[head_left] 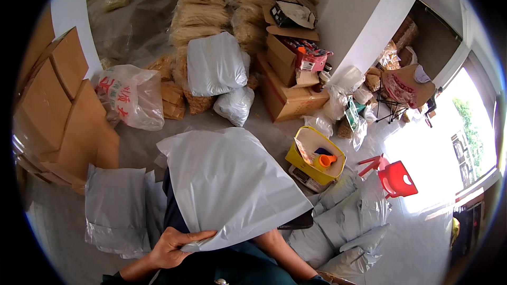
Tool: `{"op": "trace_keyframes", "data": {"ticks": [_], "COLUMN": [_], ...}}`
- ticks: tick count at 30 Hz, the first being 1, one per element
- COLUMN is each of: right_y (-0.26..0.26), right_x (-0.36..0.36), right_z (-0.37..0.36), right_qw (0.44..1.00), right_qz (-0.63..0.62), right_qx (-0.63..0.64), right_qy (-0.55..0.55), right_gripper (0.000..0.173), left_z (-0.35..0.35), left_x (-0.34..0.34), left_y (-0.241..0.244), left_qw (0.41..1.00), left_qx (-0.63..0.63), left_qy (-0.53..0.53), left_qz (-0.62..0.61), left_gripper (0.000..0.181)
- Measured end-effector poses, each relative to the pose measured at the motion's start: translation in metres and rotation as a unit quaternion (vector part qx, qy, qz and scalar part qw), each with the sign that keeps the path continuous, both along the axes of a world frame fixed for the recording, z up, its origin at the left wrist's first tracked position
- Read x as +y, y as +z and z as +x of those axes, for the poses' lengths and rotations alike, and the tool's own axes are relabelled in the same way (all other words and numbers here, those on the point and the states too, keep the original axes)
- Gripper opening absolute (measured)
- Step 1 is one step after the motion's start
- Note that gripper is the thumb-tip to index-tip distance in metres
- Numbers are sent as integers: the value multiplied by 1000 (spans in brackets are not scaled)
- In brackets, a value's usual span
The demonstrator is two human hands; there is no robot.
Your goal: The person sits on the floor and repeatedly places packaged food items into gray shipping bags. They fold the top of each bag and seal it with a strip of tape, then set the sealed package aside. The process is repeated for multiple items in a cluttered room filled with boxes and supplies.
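Observation:
A large grey plastic mailing bag [233,182] lies across my lap, smooth and nearly flat with a few creases. My left hand [174,247] grips its near left corner, the thumb on top and the fingers curled beneath. Under the bag's near right edge goes my right hand [266,237]; only the wrist and forearm show, so its fingers are hidden. A dark flat thing [299,221] sticks out beneath the bag's right corner. On the floor to my left is a stack of grey plastic mailing bags [115,206].
Filled grey parcels [336,221] lie at right. Beyond them are a yellow box [313,166] on a scale [307,180], and a small red chair [396,180]. Ahead are a cardboard carton [293,105], stuffed grey bags [216,65] and bundled dried noodle-like strands [202,4]. Folded cardboard [59,118] leans left.

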State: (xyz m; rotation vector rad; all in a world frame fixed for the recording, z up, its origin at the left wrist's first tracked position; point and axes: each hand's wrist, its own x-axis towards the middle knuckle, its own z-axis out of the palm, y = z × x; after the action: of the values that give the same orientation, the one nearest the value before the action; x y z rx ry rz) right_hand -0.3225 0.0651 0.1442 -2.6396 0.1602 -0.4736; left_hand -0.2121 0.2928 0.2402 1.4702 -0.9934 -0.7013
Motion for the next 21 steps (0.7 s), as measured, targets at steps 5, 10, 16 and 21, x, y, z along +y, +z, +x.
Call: {"op": "trace_keyframes", "data": {"ticks": [5,10,16,21], "right_y": [-19,-17,38,45], "right_x": [-20,-25,5,3], "right_z": [0,-10,-33,-36], "right_qw": [997,994,984,985], "right_qz": [73,100,1,19], "right_qx": [-25,-34,-169,-57], "right_qy": [1,-15,-49,-163], "right_gripper": [34,33,29,33], "left_z": [1,3,3,11], "left_x": [6,2,3,12], "left_y": [-1,3,-7,-2], "left_qw": [1000,1000,997,1000], "left_qx": [-1,-9,-25,-7], "left_qy": [10,21,53,-14], "left_qz": [11,-21,-44,9], "left_gripper": [38,36,46,40]}}
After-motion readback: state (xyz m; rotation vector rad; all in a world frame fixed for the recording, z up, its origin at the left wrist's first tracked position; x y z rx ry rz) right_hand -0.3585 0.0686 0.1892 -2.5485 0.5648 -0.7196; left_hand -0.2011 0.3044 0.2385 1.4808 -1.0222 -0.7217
